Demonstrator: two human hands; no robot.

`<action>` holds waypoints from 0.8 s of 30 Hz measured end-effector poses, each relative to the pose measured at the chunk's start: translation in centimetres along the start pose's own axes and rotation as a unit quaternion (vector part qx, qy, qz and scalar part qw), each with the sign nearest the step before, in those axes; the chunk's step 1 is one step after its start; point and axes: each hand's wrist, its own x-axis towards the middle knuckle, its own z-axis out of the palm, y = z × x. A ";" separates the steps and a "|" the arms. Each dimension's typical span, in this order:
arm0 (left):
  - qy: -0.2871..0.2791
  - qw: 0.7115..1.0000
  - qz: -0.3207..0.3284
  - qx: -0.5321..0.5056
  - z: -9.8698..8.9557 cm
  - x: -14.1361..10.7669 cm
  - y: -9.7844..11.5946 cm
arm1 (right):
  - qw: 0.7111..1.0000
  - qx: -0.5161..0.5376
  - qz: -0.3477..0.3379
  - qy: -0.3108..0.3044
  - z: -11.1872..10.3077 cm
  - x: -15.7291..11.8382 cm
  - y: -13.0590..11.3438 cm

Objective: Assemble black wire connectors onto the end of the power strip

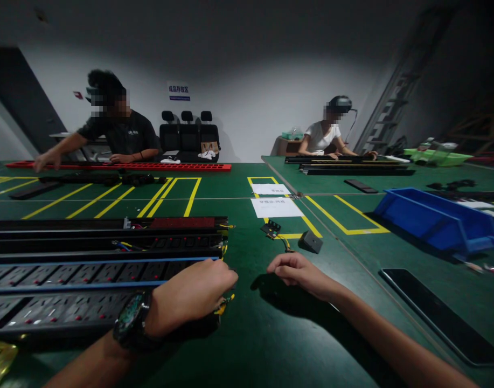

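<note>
Overlapping socket strip [64, 308]: left hand [190, 288], fingers curled, hold unclear.
Socket strip: runs crosswise, leftward from the nearer left hand.
Right hand [301, 273]: fingers part-open, loosely bent, apparently empty, above bench [247, 350].

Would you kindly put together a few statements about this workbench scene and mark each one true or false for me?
1. A dark watch is worn on the left wrist. True.
2. The blue bin stands to the left of the socket strips. False: the blue bin is to their right, across the green table.
3. A small black block lies beyond the right hand. True.
4. The long red frame lies in front of the person in white. False: the red frame lies in front of the person in black.
5. Two white sheets lie on the table. True.
</note>
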 end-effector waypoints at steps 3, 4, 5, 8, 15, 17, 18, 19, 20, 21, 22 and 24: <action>0.005 1.000 0.005 -0.010 0.2 0.0 0.0 | 1.000 -0.003 -0.002 0.001 0.0 0.0 0.1; 0.005 1.000 0.007 -0.014 0.2 0.0 0.0 | 1.000 -0.004 -0.002 0.002 0.0 -0.1 0.1; 0.004 1.000 0.009 -0.019 0.2 0.0 0.0 | 1.000 -0.006 -0.001 0.002 0.0 -0.1 0.1; 0.007 0.999 0.014 -0.029 0.2 -0.1 -0.1 | 1.000 -0.011 0.000 0.002 0.0 -0.1 0.1; -0.018 1.000 0.008 -0.024 -0.4 -0.2 0.7 | 1.000 -0.023 -0.007 -0.009 -0.3 0.1 0.3; -0.024 1.000 0.002 -0.019 -0.6 -0.3 1.0 | 0.999 -0.032 -0.013 -0.019 -0.3 0.1 0.4; -0.025 1.000 -0.001 -0.018 -0.6 -0.3 1.1 | 0.999 -0.039 -0.017 -0.028 -0.3 0.1 0.5; -0.027 0.999 -0.003 -0.018 -0.7 -0.3 1.2 | 0.998 -0.048 -0.022 -0.039 -0.1 0.0 0.4; -0.030 0.999 -0.005 -0.018 -0.7 -0.3 1.2 | 0.996 -0.062 -0.031 -0.047 0.2 -0.2 0.4; -0.031 0.999 -0.006 -0.016 -0.7 -0.3 1.2 | 0.994 -0.084 -0.043 -0.054 0.6 -0.4 0.3; -0.033 0.999 -0.006 -0.013 -0.7 -0.3 1.2 | 0.990 -0.114 -0.059 -0.058 1.1 -0.6 0.2; -0.033 0.999 -0.004 -0.004 -0.8 -0.2 1.2 | 0.975 -0.187 -0.106 -0.062 2.4 -1.1 -0.1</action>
